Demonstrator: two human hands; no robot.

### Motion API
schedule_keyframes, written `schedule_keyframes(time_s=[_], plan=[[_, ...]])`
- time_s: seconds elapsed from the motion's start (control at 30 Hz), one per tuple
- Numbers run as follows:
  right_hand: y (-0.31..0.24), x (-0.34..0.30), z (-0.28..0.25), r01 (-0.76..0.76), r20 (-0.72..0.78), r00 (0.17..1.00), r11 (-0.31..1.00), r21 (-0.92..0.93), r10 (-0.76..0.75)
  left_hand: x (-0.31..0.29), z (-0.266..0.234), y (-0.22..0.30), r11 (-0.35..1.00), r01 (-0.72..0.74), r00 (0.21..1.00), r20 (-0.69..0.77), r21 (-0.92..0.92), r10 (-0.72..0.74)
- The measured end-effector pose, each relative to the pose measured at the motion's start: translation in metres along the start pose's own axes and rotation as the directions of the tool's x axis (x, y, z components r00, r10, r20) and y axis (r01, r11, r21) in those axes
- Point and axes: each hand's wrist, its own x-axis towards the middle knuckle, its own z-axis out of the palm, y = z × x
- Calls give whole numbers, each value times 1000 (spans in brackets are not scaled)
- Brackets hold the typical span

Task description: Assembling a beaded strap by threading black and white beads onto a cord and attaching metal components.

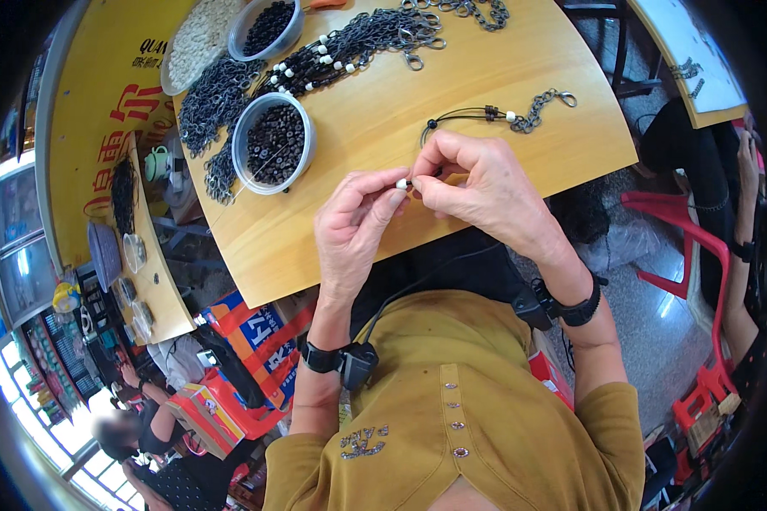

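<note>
Above the near edge of the table, my left hand (355,213) pinches a small white bead (401,184) between thumb and fingertips. Close against it, my right hand (479,189) is closed on a thin black cord (423,136), its thumb and forefinger pressed together beside the bead. Beyond my right hand the cord loops over the tabletop, carrying a few dark beads (491,113) and another white bead (510,116). It ends in a dark metal chain (535,111) with a lobster clasp (568,99). The fingers partly hide the cord's end.
On the wooden table (375,94), a tub of dark beads (308,162) stands left of my hands. Behind it lie piled chains (217,98), beaded cords (315,64), a tub of black beads (296,30) and white beads (200,43). A red plastic chair (707,238) stands at right.
</note>
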Motion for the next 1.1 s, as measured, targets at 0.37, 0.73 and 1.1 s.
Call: schedule_keyframes(time_s=[0.37, 0.73, 1.1], plan=[[-2, -1, 0, -102, 37, 994, 992, 78, 99, -1, 3, -1, 988, -17, 998, -55, -153, 9], [2, -2, 1, -131, 58, 991, 978, 162, 123, -2, 1, 1, 983, -48, 998, -58, -175, 38], [5, -3, -1, -171, 59, 985, 972, 160, 164, -5, 6, 0, 987, -16, 997, -78, -163, 4]])
